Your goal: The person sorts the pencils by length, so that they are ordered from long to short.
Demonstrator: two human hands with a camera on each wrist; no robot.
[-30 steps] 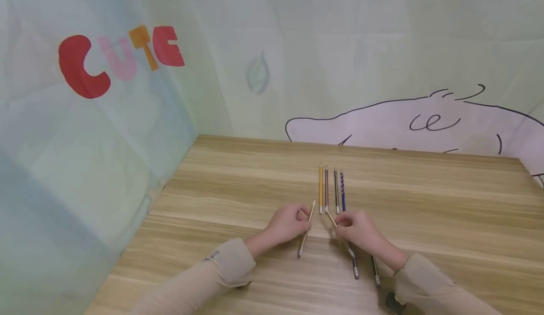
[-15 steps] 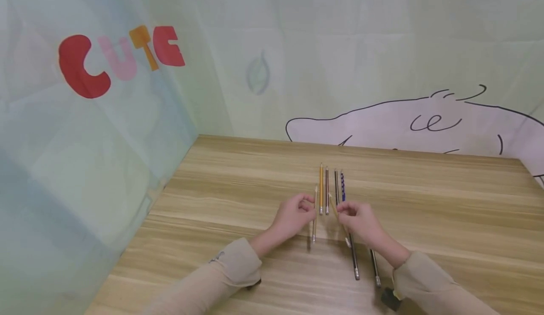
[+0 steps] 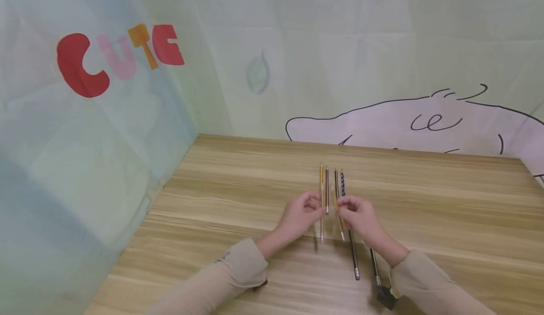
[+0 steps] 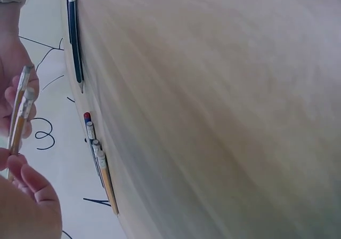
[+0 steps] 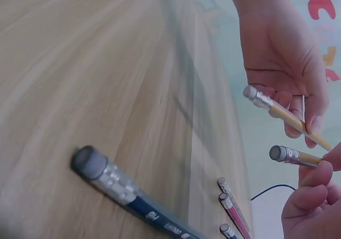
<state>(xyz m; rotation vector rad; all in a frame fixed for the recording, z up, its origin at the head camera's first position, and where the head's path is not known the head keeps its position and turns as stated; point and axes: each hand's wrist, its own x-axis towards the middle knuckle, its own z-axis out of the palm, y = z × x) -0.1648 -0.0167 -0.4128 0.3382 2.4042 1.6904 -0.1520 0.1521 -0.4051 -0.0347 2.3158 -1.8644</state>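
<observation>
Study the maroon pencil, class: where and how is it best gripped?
The maroon pencil is probably best pinched mid-shaft from above, slightly from its right: it lies flat, pointing away, and the orange pencil sits close on its left, while the gap to the black pencil is wider.

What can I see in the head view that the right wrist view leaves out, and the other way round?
Only the head view shows the left sleeve and right sleeve. Only the right wrist view shows white lettering on a dark pencil. Both show the left hand pinching one pencil, the right hand pinching a second pencil, and the wooden table.
</observation>
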